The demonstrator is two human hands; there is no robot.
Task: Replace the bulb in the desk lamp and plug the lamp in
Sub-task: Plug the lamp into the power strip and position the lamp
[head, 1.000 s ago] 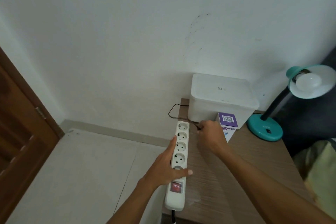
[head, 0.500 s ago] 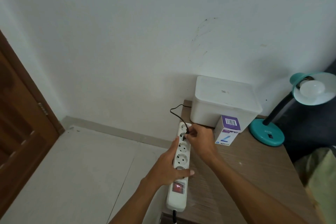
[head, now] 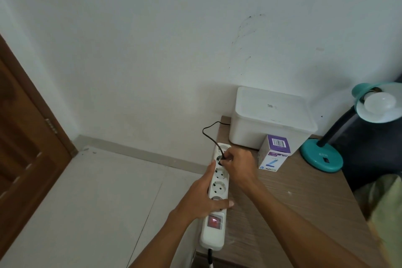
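Right hand (head: 238,164) now pinching plug (head: 220,159) at strip (second socket), left hand (head: 202,198) gripping strip (head: 216,200)

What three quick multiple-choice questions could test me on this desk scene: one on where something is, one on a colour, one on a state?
1. Where does the small purple-topped box stand?
A. in front of the white container
B. on the floor
C. on top of the lamp

2. What colour is the desk lamp?
A. red
B. teal
C. yellow

3. What is the right hand doing?
A. resting flat on the desk
B. pinching the black plug at the power strip
C. holding the bulb

Answers:
1 A, the box sits on the desk right before the container.
2 B, base and shade are both teal.
3 B, its fingers pinch the plug at a socket near the strip's far end, while the left hand holds the strip.
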